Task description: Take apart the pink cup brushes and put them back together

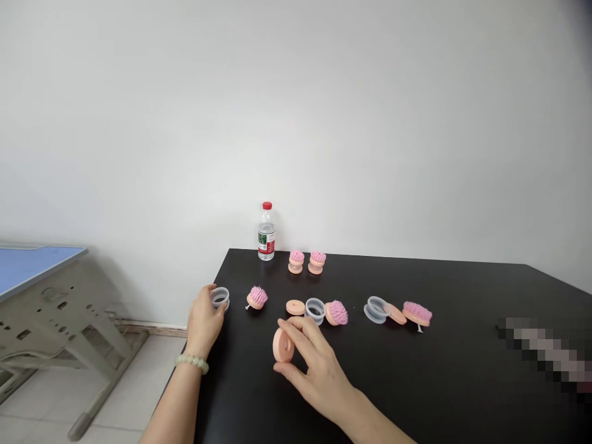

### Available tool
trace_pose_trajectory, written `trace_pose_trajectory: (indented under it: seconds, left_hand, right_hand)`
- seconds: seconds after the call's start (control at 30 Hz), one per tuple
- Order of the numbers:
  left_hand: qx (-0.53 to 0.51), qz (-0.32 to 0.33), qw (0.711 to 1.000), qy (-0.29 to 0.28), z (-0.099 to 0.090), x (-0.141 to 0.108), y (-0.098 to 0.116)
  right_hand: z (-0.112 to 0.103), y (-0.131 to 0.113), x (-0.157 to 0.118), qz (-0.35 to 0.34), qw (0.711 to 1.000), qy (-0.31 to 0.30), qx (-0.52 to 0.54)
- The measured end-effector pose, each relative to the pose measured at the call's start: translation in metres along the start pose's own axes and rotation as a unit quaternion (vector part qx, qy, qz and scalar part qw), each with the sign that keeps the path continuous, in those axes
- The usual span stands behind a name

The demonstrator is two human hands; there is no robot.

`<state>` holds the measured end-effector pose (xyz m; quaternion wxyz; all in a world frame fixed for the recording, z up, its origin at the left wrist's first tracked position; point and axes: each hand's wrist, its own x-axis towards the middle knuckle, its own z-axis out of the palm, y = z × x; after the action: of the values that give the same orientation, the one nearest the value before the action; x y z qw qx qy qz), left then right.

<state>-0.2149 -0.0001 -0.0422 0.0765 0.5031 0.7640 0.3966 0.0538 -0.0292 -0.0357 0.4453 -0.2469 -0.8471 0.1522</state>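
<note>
My left hand [205, 322] grips a clear silicone ring [220, 298] at the table's left side, with a pink-bristled brush head [257, 298] lying a little to its right. My right hand [321, 370] holds a peach plastic disc [283, 345] on edge between thumb and fingers, its centre hole facing left. Just behind that hand lie a flat peach disc [295, 307], a clear ring [315, 311] and a pink brush head [337, 312]. Farther right are a clear ring [377, 309], a peach disc [396, 314] and a pink brush head [417, 314].
The black table [439, 382] ends at a wall behind. Two upright pink brushes [306, 261] and a red-capped water bottle [266, 234] stand at its far edge. A blue-topped desk [32, 268] stands left of the table. A blurred patch [546, 351] covers the right.
</note>
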Motion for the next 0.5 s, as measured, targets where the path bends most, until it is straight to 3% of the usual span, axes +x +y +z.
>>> trace_pose_trajectory:
  seconds: [0.2,0.33,0.5]
  left_hand:
    - [0.021,-0.008,1.0,-0.001,0.008,0.009,-0.008]
    - [0.021,-0.008,1.0,0.007,0.011,0.013,-0.013]
    - [0.019,-0.015,1.0,0.016,0.011,0.015,-0.016]
  right_hand:
    - [0.008,0.0,0.02,0.014,0.999,-0.04,0.004]
    - [0.022,0.0,0.06,0.034,0.995,-0.097,-0.018]
    - [0.058,0.012,0.109,0.013,0.97,-0.184,-0.158]
